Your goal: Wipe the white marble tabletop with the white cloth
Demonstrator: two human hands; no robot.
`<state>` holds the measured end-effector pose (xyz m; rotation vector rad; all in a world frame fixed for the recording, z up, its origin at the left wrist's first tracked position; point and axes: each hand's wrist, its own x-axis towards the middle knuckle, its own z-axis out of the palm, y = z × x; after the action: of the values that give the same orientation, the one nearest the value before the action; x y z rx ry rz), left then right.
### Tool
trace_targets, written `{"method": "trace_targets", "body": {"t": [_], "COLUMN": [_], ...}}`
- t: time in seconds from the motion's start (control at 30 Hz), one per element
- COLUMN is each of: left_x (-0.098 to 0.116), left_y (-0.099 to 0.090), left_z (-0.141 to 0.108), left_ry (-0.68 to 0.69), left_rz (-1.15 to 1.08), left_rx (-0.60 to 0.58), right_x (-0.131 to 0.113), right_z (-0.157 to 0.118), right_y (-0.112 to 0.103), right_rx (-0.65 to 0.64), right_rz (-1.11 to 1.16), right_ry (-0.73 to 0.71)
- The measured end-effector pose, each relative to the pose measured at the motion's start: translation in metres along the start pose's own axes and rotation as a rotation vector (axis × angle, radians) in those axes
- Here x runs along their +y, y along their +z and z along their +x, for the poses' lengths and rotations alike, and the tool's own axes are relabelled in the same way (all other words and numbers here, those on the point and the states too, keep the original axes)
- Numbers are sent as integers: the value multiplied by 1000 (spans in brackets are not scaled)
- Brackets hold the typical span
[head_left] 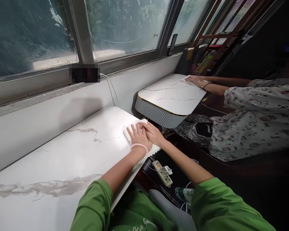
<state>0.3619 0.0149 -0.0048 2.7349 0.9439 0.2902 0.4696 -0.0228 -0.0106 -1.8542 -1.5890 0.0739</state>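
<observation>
The cloth [155, 149] on the table [86, 154] edge looks light and soft, best pressed at its middle, where the left hand [141, 138] lies finger-spread, the right hand [154, 132] flat overlapping it.

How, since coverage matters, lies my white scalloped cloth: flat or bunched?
Flat where visible: the cloth has smooth margins; covered middle, cannot tell.

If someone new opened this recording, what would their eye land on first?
Probably the left hand and right hand, close together on a white cloth at the near table's edge. Beyond, another person's hands rest on a second cloth on the far table. A pale power strip shows below the near table's edge.
</observation>
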Motion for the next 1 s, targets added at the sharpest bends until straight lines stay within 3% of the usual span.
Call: {"method": "trace_targets", "body": {"t": [0.33,0.8,1.0], "left_x": [-38,-130,-158], "left_y": [-3,-30,-32], "left_z": [44,100,123], "left_ry": [-133,-327,-322], "left_rz": [33,117,159], "left_rx": [27,83,150], "right_x": [3,-3,-6], "right_z": [66,182,213], "right_y": [24,96,111], "right_rx": [-54,-99,-81], "right_rz": [65,136,99], "right_ry": [-68,-159,-114]}}
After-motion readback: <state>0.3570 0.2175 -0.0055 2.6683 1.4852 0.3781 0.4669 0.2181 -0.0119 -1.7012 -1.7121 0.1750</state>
